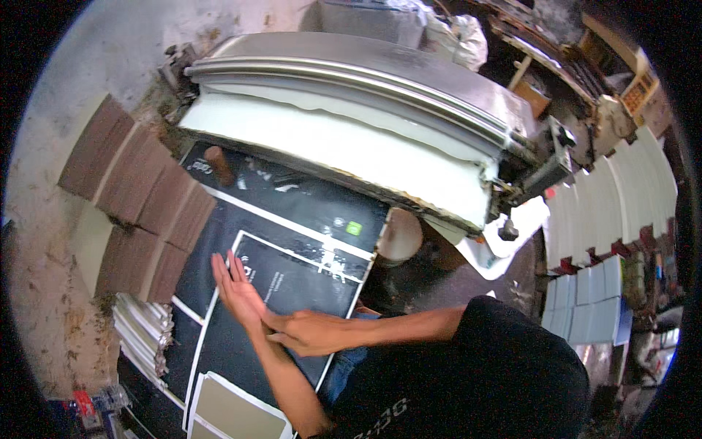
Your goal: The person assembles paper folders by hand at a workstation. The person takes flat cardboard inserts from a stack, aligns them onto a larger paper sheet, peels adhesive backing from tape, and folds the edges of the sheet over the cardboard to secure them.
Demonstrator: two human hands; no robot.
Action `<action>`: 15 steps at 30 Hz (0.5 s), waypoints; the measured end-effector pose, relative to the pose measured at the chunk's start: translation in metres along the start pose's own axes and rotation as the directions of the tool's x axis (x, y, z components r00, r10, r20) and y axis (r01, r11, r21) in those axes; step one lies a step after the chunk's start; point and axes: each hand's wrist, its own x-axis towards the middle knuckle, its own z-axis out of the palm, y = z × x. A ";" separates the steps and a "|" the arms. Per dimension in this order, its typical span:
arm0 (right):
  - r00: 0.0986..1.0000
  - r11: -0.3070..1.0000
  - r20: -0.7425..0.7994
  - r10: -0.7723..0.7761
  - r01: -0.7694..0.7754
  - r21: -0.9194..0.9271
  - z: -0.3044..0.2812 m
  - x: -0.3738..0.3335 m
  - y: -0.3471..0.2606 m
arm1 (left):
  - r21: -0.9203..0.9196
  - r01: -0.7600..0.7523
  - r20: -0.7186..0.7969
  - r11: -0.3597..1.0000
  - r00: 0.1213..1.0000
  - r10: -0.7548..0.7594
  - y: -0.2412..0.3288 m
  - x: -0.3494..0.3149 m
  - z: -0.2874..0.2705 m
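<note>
My left hand (240, 293) is raised over the black table sheet (307, 282), palm up and fingers stretched out, holding nothing. At the left wrist, my right hand (311, 333) has its thumb and forefinger closed around the base of the palm; its other fingers are partly hidden. Below the left forearm, near the table's front, lies a greyish-beige board with a white border (238, 410). Beyond the hands stands a metal roller machine (351, 80) with a white sheet-like front (329, 143).
Stacks of brown boards (150, 190) stand along the left, above a pile of curled white sheets (142, 336). A small brown cylinder (218, 164) is at the table's far end. A whitish bucket (401, 235) sits beyond the right edge. Paper stacks (614, 197) line the right.
</note>
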 end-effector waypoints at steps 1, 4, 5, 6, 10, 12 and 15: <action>0.974 0.995 0.207 0.094 -0.098 0.005 -0.008 -0.019 0.010 | 0.126 0.044 0.090 0.991 0.994 -0.055 -0.002 0.000 0.004; 0.993 0.966 -0.120 -0.005 0.036 0.258 0.001 -0.089 0.011 | 0.038 0.059 0.100 0.998 0.993 -0.063 -0.007 0.004 -0.011; 0.977 0.964 -0.211 0.024 0.033 0.264 -0.001 -0.109 0.011 | 0.115 0.041 0.074 0.993 0.996 -0.050 -0.013 0.003 -0.014; 0.953 0.962 -0.300 0.046 0.039 0.270 -0.008 -0.124 0.013 | 0.158 0.015 0.061 0.987 0.998 -0.025 -0.015 0.001 -0.016; 0.755 0.920 -0.527 0.392 -0.334 0.205 -0.030 -0.195 0.045 | 0.138 -0.030 0.087 0.990 0.996 0.018 -0.019 -0.009 -0.013; 0.571 0.811 -0.631 0.525 -0.559 0.169 -0.047 -0.236 0.070 | 0.147 -0.016 0.046 0.989 0.999 0.010 -0.016 -0.012 -0.010; 0.254 0.588 -0.925 0.283 -0.808 -0.042 -0.078 -0.325 0.184 | 0.126 -0.008 0.012 0.992 1.000 0.006 -0.010 -0.015 -0.006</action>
